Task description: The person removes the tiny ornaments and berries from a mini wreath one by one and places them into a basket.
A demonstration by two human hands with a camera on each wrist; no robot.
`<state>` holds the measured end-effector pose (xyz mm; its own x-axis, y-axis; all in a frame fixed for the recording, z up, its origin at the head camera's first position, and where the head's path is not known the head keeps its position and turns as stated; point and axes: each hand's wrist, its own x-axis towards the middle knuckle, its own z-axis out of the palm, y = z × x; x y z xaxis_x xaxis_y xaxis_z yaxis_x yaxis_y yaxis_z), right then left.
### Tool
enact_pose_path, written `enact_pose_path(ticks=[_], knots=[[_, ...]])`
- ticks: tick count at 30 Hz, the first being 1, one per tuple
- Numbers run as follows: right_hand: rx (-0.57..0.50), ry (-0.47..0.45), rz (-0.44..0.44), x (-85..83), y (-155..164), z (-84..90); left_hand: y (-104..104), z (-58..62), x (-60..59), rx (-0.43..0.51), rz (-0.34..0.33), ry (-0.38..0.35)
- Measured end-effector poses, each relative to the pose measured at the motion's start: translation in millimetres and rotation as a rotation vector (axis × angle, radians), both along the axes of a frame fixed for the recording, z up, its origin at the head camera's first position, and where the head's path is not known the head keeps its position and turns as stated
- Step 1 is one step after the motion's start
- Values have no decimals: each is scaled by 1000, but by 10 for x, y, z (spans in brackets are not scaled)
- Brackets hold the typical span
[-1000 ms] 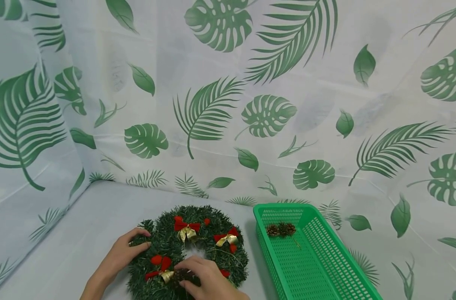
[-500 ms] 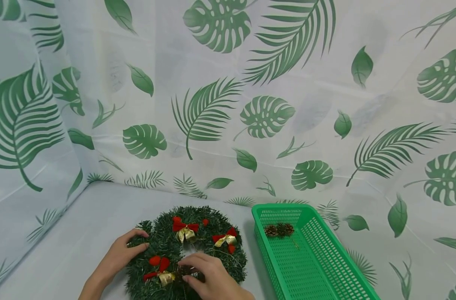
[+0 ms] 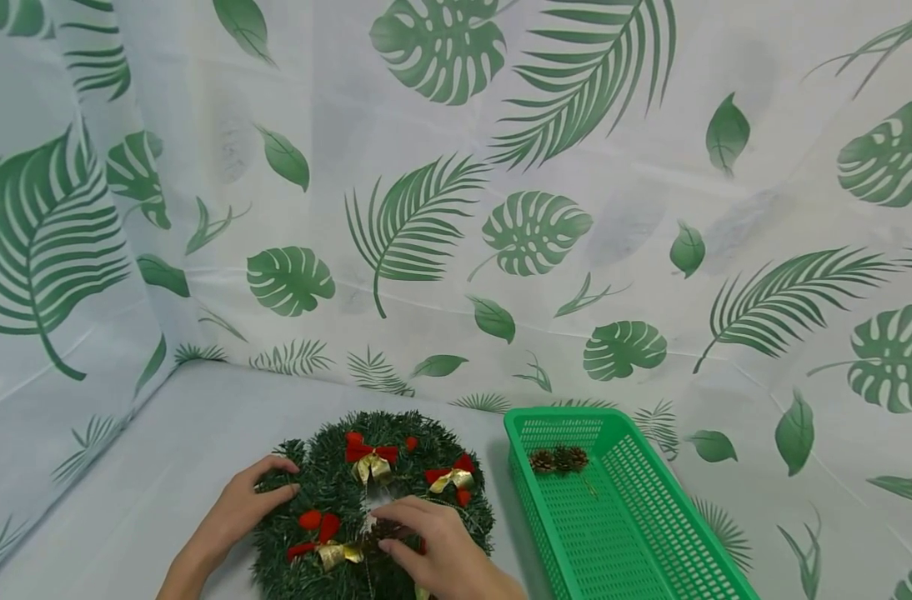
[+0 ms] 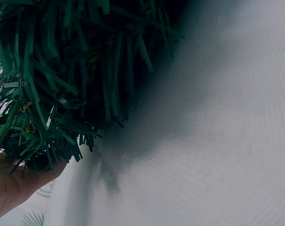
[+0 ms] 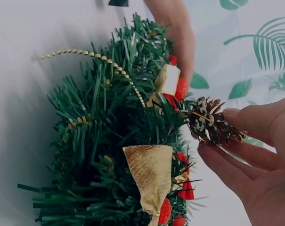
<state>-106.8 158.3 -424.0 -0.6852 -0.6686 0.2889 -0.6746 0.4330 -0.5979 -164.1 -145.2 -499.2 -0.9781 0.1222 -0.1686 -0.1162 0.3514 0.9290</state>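
A green tinsel wreath (image 3: 321,471) lies on the pale surface, trimmed with red-and-gold bows (image 3: 372,457) and red berries. At its left edge, my left hand (image 3: 238,504) holds a tuft of greenery between thumb and fingers; tinsel hides part of the grip in the left wrist view. My right hand (image 3: 448,550) is over the wreath's lower part. In the right wrist view, its thumb and fingers pinch a brown pine cone (image 5: 210,123) with whitish tips and a thin gold cord across it. The cone is close against the tinsel; whether it is attached cannot be told.
To the right of the wreath stands a green plastic basket (image 3: 527,500). Near its far end lie more pine cones (image 3: 557,460) with a bit of greenery. A gold bead string (image 5: 104,59) sticks out from the wreath. A leaf-printed curtain (image 3: 426,333) hangs behind.
My right hand has moved slightly to the right with the pine cone, away from the lower-left bow. My left hand has stayed at the wreath's edge.
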Motion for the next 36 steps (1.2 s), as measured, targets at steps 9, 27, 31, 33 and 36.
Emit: enact_pose_path(ticks=[9,27,31,33,36], knots=[[-19,-51,-56,-4,82,46,13,15,15,1,4,9],[-78,-36,-64,-5,247,138,12,32,18,6,0,-2],[-64,-55,-81,-2,308,171,14,33,20,5,0,-1],[-60,-64,-98,3,343,190,16,36,22,1,2,3],[-69,-77,-123,9,392,216,18,37,23,-5,2,7]])
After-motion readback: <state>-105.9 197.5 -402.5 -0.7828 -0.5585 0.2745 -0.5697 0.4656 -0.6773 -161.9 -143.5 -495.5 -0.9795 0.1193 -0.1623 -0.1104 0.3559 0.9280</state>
